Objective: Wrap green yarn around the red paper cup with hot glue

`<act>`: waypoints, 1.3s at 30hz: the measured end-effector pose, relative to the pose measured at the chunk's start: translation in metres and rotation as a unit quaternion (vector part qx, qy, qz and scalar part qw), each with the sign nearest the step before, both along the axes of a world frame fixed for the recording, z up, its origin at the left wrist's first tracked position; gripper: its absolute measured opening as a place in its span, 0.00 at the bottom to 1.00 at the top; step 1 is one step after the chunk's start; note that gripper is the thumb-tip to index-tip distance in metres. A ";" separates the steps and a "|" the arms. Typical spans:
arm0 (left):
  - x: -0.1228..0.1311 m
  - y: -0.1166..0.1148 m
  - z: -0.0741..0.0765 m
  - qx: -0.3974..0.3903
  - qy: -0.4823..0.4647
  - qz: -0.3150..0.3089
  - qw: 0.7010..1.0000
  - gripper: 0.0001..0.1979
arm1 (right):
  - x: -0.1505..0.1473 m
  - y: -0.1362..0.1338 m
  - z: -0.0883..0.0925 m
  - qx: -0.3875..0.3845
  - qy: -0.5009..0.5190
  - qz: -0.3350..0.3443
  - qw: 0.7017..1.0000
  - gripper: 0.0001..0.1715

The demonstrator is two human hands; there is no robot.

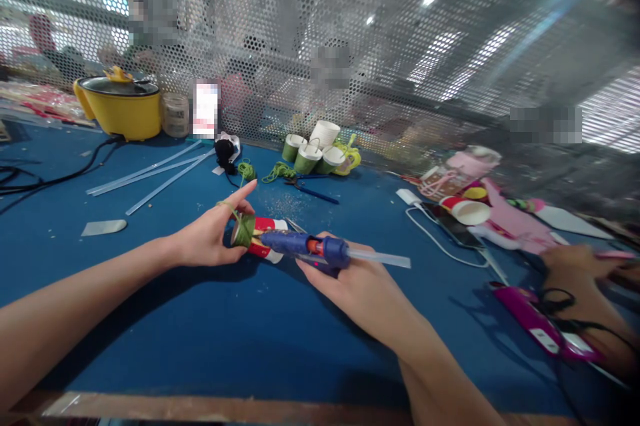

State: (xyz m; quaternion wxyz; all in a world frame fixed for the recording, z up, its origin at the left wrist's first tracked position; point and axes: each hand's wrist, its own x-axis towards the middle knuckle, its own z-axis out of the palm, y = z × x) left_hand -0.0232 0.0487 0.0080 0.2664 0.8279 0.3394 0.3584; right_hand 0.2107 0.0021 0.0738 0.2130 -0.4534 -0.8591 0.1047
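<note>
My left hand (207, 236) is closed around the end of a red and white paper cup (270, 223) lying on its side, with the index finger raised. Green yarn (244, 231) is wound round that end, and a strand loops over the index finger. In my right hand (365, 289) is a blue hot glue gun (290, 243). Its nozzle points left and reaches the cup beside the yarn; I cannot tell whether it touches. A translucent glue stick (383, 258) juts from the gun's back.
Loose glue sticks (150, 173) lie at left, near a yellow electric pot (127, 109). Behind the cup are pliers (315, 194), green yarn bundles (277, 173) and several yarn-wrapped cups (307, 158). A co-worker's arm (585, 293) rests at right by a purple power strip (530, 316).
</note>
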 end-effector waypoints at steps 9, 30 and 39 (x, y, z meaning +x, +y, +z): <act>0.001 -0.001 0.001 0.026 0.003 -0.021 0.999 0.48 | -0.002 0.001 0.004 0.035 -0.002 -0.030 0.999 0.07; 0.002 -0.004 0.001 0.078 0.043 -0.033 0.996 0.48 | 0.000 0.000 0.003 0.043 -0.033 -0.062 0.997 0.06; 0.003 -0.005 0.002 0.082 0.061 -0.036 0.994 0.48 | 0.001 0.002 0.010 0.049 -0.036 -0.045 0.997 0.07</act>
